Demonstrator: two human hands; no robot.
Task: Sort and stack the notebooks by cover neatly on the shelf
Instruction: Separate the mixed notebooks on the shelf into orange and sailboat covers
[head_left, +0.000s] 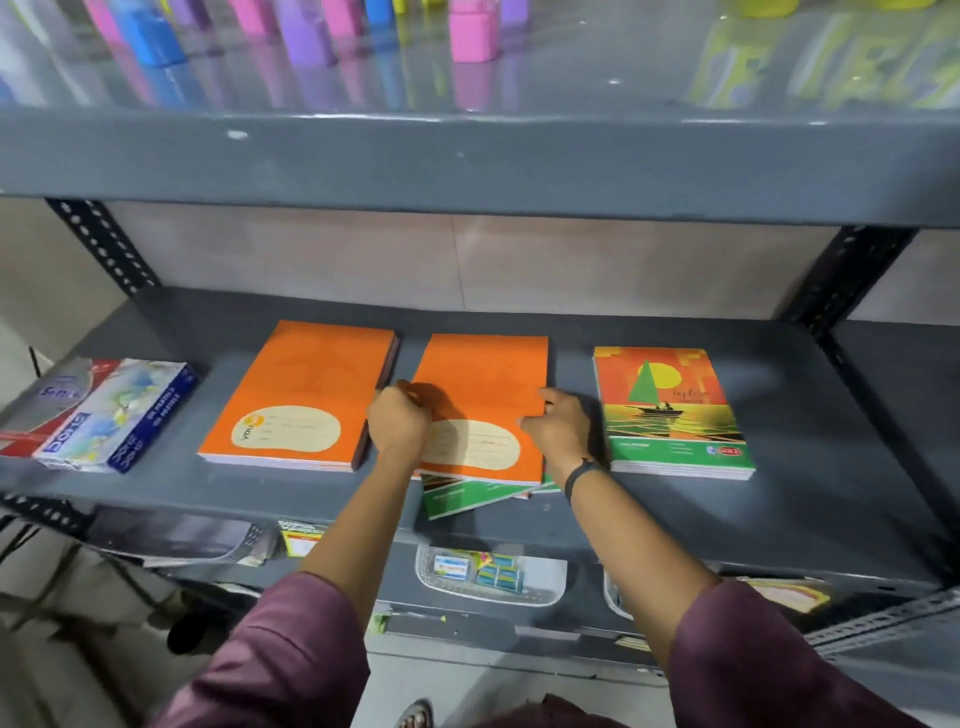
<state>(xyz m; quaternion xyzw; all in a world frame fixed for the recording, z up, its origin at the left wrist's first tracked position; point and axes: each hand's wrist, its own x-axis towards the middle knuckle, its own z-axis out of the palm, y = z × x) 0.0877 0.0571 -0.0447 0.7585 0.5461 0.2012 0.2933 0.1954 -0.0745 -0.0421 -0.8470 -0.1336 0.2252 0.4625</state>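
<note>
On the grey shelf (779, 509) lie three groups of notebooks. A neat stack of orange notebooks (301, 384) sits at the left. In the middle an orange notebook (483, 379) tops a loose pile, with green-edged sailboat notebooks (452, 496) sticking out askew below it. My left hand (397, 421) grips this orange notebook's left edge and my right hand (558, 423) grips its right edge. A tidy stack with the sailboat cover (670, 405) lies at the right.
Boxes of pastels (104, 415) lie at the shelf's left end. The shelf above holds pink, blue and purple containers (470, 31). Below, white baskets (493, 577) hold small stationery. Slotted uprights (104, 244) stand at the back corners.
</note>
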